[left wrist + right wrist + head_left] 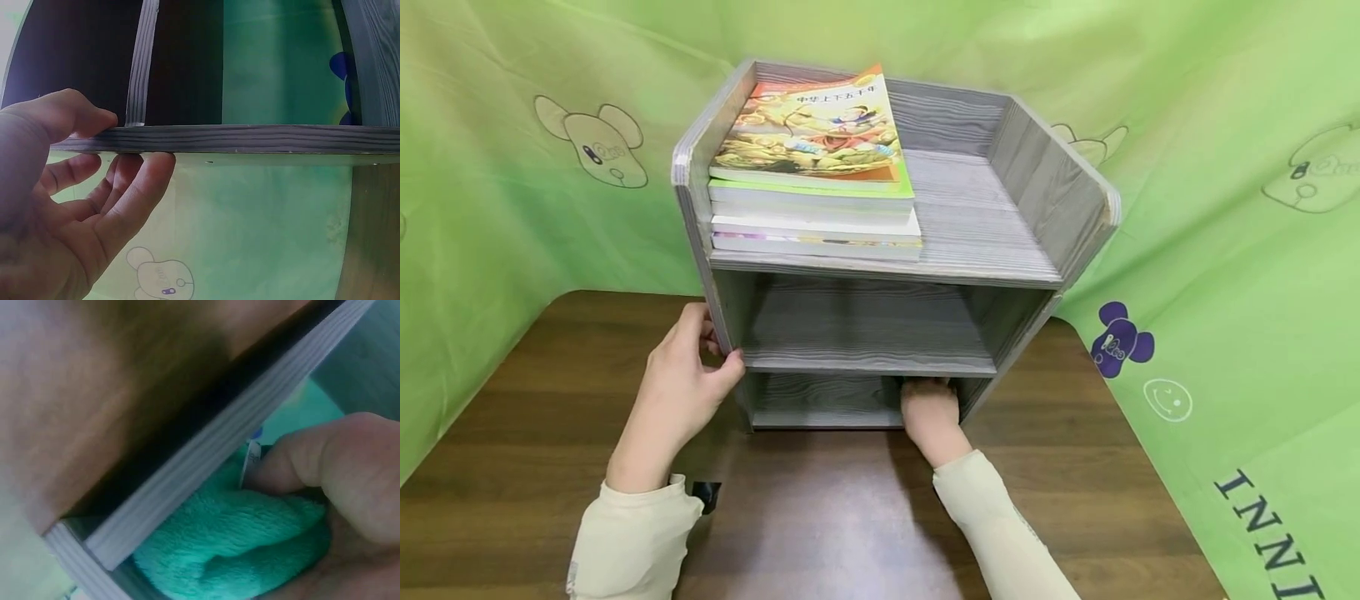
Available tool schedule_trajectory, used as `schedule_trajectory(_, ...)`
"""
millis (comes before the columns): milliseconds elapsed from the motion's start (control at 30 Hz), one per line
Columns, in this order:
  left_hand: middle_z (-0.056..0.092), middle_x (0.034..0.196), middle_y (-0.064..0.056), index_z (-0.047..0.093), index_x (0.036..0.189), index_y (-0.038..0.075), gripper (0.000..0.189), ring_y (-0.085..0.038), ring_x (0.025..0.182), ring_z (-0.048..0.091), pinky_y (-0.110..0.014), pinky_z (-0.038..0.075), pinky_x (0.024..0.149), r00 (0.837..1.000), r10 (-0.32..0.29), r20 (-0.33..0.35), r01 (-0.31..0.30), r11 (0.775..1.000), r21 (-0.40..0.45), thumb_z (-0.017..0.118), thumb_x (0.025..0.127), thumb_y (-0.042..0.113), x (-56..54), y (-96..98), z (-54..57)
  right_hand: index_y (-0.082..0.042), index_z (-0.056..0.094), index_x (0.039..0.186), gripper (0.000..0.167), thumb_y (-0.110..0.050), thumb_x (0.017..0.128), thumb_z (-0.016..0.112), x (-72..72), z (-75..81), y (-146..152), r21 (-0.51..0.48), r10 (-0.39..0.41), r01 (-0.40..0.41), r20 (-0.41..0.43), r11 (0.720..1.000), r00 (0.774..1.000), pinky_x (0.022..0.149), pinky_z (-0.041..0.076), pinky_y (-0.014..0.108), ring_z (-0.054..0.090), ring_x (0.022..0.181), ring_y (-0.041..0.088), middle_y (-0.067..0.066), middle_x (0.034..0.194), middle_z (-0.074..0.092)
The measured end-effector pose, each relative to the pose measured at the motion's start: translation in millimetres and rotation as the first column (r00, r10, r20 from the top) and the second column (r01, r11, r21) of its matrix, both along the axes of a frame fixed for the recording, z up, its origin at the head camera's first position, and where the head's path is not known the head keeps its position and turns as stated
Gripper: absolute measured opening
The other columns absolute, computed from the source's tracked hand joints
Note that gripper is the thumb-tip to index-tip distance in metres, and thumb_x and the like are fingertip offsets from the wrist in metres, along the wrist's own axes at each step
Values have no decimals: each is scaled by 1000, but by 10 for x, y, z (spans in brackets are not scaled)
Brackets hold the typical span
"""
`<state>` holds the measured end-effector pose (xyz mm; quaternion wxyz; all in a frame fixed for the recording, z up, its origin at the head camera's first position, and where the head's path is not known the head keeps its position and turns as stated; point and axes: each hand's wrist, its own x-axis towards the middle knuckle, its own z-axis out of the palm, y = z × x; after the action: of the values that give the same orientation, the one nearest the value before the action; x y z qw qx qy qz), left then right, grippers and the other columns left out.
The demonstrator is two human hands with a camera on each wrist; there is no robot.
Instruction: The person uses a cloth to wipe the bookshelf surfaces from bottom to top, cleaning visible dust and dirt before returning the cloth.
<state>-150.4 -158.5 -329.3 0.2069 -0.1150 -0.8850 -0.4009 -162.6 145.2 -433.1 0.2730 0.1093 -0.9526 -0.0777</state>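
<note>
A grey wood-grain desktop shelf stands upright on the table. My left hand grips the front edge of its left side panel, thumb on the inner face and fingers on the outer one. Inside the lowest compartment, at its right end, is my right hand, its fingers mostly hidden in the head view. The right wrist view shows this hand holding a folded green plush towel against the compartment floor, with a small white tag near the thumb.
Several books lie stacked on the left of the shelf's top tier. The brown wooden table has a black patch near the left sleeve. A green printed curtain surrounds the table at the back and sides.
</note>
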Motion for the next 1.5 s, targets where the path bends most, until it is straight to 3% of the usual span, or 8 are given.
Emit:
schedule_trajectory(133,59,90,-8,50,114,4,34,-25,83,55,-41,40,74,1000,-6,-4,6,1000,11,66,85,4,-18,0,-6,-2,61,62,19,2,79,69,58,56,-52,3,-46,46,104,999,993,40,50,39,62,53,29,13,60,59)
schedule_trajectory(300,59,89,-8,50,113,5,33,-24,81,54,-40,40,74,1000,3,-2,-3,1000,2,67,84,3,-17,-8,-14,8,69,83,9,0,83,69,258,151,-137,42,-106,98,307,994,946,45,53,40,61,71,36,26,97,65)
schedule_trajectory(367,59,88,-8,50,112,5,33,-23,80,54,-40,40,73,1000,0,-1,0,1000,-1,68,84,4,-12,-6,-13,9,68,83,12,-2,80,73,281,151,-130,33,-88,82,298,996,950,45,53,40,59,71,34,27,101,63)
schedule_trajectory(600,60,89,-8,50,113,6,34,-23,80,54,-41,40,72,1000,8,-4,-8,1000,6,68,85,4,-3,-4,-14,-7,54,57,28,-2,77,73,16,53,-50,-3,72,-72,101,997,992,38,46,39,57,48,28,10,59,54)
schedule_trajectory(800,59,88,-6,50,112,6,33,-23,79,53,-40,39,71,1000,9,1,-9,1000,4,68,84,5,10,7,-20,-10,51,55,32,-3,78,72,58,53,-119,2,60,-62,184,998,981,36,46,38,55,46,24,6,55,51)
schedule_trajectory(1067,57,87,-7,49,111,6,32,-23,78,53,-41,40,70,1000,16,-21,-16,1000,-3,67,85,4,16,19,-17,1,65,77,30,-17,66,86,262,126,-211,-10,49,-48,262,999,964,45,53,41,60,77,34,20,94,58)
schedule_trajectory(1300,58,88,-8,49,112,5,33,-25,78,54,-42,40,70,1000,6,-23,-6,1000,-1,67,84,4,25,17,-13,-8,53,57,29,-3,78,72,99,144,-184,-35,108,-103,242,994,964,40,49,41,58,51,28,10,59,53)
schedule_trajectory(1500,59,90,-7,50,114,6,35,-27,82,56,-43,40,71,1000,5,1,-5,1000,-2,67,84,5,32,10,17,-9,51,57,31,-2,81,70,74,129,-224,4,110,-115,266,993,958,39,49,39,56,48,24,7,56,51)
